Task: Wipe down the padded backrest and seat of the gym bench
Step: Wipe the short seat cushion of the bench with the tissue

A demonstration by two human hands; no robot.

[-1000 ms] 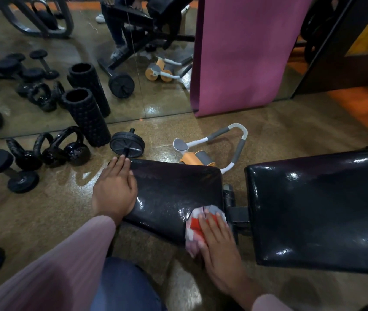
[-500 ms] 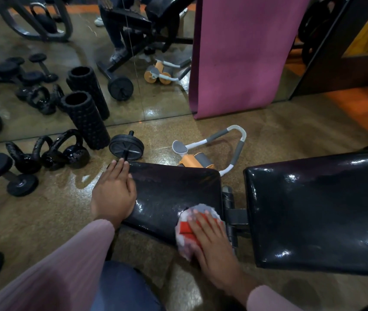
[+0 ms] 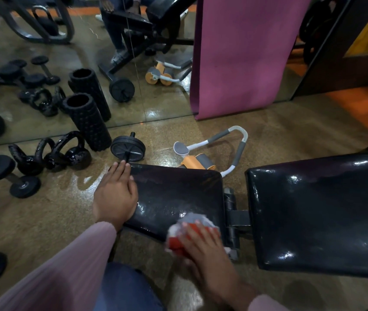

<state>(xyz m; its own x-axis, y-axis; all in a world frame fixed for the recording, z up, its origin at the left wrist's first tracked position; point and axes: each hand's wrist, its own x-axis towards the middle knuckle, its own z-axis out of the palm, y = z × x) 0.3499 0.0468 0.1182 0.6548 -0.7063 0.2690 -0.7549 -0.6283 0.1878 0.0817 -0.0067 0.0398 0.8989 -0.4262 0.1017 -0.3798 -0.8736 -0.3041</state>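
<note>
Glossy brown floor (image 3: pixel 290 135) bears kettlebells (image 3: pixel 66 153), foam roller (image 3: pixel 88 122), ab wheel (image 3: pixel 128 149).

Glossy black seat pad (image 3: pixel 178 194) beside larger backrest pad (image 3: pixel 322 212)

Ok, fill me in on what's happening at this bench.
A person is wiping the gym bench. Their right hand presses a red, white and grey cloth flat against the near corner of the smaller black seat pad, beside the hinge. Their left hand rests flat on the pad's far-left edge. The larger backrest pad to the right is untouched by either hand.
</note>
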